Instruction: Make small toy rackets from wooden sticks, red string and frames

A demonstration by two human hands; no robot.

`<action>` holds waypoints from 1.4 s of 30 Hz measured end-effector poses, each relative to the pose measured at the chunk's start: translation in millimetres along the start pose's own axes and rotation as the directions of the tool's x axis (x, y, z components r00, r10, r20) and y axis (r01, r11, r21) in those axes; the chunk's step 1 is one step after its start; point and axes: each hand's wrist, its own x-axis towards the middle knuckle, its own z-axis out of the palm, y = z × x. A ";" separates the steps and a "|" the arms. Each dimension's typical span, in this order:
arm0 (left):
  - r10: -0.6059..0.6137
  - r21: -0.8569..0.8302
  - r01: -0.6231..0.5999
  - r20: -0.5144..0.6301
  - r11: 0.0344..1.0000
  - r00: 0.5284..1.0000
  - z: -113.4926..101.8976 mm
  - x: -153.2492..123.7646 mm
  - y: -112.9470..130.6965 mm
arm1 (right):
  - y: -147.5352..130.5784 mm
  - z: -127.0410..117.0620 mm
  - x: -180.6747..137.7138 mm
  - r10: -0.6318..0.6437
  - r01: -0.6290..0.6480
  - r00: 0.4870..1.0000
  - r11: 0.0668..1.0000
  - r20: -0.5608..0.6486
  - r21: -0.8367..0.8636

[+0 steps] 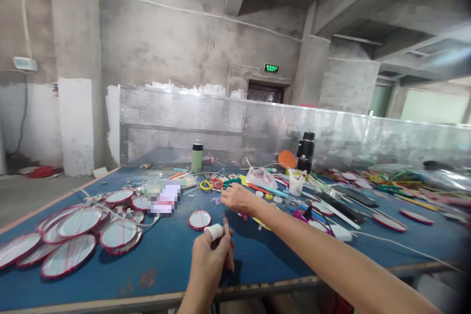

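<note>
My left hand [210, 254] is closed near the table's front edge. It holds a thin wooden stick [228, 245] upright, and its thumb wears a white tape wrap [214, 231]. My right hand [238, 198] reaches forward over the blue table [165, 255], fingers curled downward among small craft bits next to scissors with orange and yellow handles [211, 184]. What the right fingers grip is hidden. A small round red-rimmed mirror [199, 219] lies between the two hands.
Several oval red-rimmed mirrors [79, 235] are piled at the left. A green bottle [196, 157], a black flask [305, 152], a plastic bag [261, 176] and many coloured sticks crowd the far and right side. A perforated metal screen [257, 127] backs the table.
</note>
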 end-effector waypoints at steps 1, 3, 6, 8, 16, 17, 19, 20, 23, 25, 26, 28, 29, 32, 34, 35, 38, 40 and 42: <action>0.000 -0.004 0.000 0.004 1.000 1.000 0.6 -0.4 0.9 | -2.1 -8.4 -6.4 0.028 -0.024 0.996 0.998 -0.081 0.056; -0.007 -0.023 0.007 0.002 1.000 1.000 2.0 -1.0 3.1 | -8.8 -25.1 -22.3 0.137 -0.092 0.957 0.979 -0.255 0.182; -0.029 -0.052 0.028 -0.026 0.998 0.999 3.9 -1.7 7.7 | -26.5 -43.8 -51.1 0.352 -0.172 0.825 0.902 -0.442 0.397; -0.049 -0.055 0.046 -0.044 0.997 0.998 4.7 -2.5 11.2 | -43.0 -48.7 -71.1 0.481 -0.176 0.721 0.823 -0.498 0.540; -0.098 -0.070 0.093 -0.072 0.993 0.993 6.2 -6.7 20.6 | -94.7 -31.0 -110.4 0.945 0.360 0.321 -0.067 -0.056 0.930; -0.101 -0.070 0.096 -0.071 0.993 0.992 6.4 -6.8 21.0 | -95.9 -30.4 -108.1 0.946 0.388 0.323 -0.096 -0.038 0.917; -0.102 -0.066 0.098 -0.074 0.993 0.992 6.7 -6.7 20.9 | -96.5 -32.4 -100.8 0.937 0.449 0.349 -0.148 -0.020 0.881; -0.097 -0.061 0.092 -0.080 0.994 0.992 6.7 -6.4 20.6 | -96.4 -34.6 -96.8 0.926 0.476 0.376 -0.178 -0.016 0.861; -0.058 -0.020 0.057 -0.085 0.998 0.995 5.8 -5.6 18.9 | -97.0 -40.8 -89.0 0.882 0.522 0.469 -0.247 -0.033 0.817; -0.043 0.017 0.044 -0.065 0.999 0.997 4.7 -5.1 17.7 | -99.5 -40.6 -89.3 0.857 0.515 0.511 -0.239 -0.071 0.823; -0.041 0.036 0.043 -0.051 0.998 0.998 4.2 -4.8 17.2 | -101.5 -38.7 -91.0 0.846 0.504 0.525 -0.222 -0.092 0.835; -0.050 0.072 0.052 -0.033 0.996 0.998 3.7 -4.6 17.1 | -107.0 -31.7 -96.0 0.828 0.470 0.547 -0.181 -0.125 0.864; -0.057 0.086 0.059 -0.029 0.995 0.998 3.8 -4.5 17.3 | -110.2 -27.5 -98.6 0.821 0.446 0.556 -0.163 -0.130 0.880; -0.083 0.106 0.084 -0.021 0.991 0.996 4.8 -4.8 19.2 | -118.5 -17.4 -103.0 0.826 0.363 0.548 -0.094 -0.131 0.927; -0.091 0.108 0.092 -0.019 0.990 0.996 5.6 -4.9 20.2 | -121.4 -15.0 -101.6 0.841 0.310 0.516 -0.010 -0.160 0.951; -0.093 0.107 0.095 -0.022 0.990 0.995 5.7 -5.0 20.4 | -122.1 -14.9 -99.6 0.847 0.289 0.496 0.046 -0.190 0.956; -0.094 0.099 0.096 -0.032 0.990 0.995 5.3 -5.2 20.2 | -123.0 -14.0 -91.7 0.829 0.242 0.474 0.203 -0.298 0.949; -0.086 0.095 0.088 -0.019 0.992 0.996 4.8 -5.4 20.3 | -124.0 -10.8 -87.4 0.796 0.201 0.498 0.280 -0.344 0.939; -0.077 0.100 0.075 0.009 0.992 0.997 4.6 -5.7 21.1 | -125.2 -6.3 -85.7 0.775 0.153 0.523 0.323 -0.354 0.934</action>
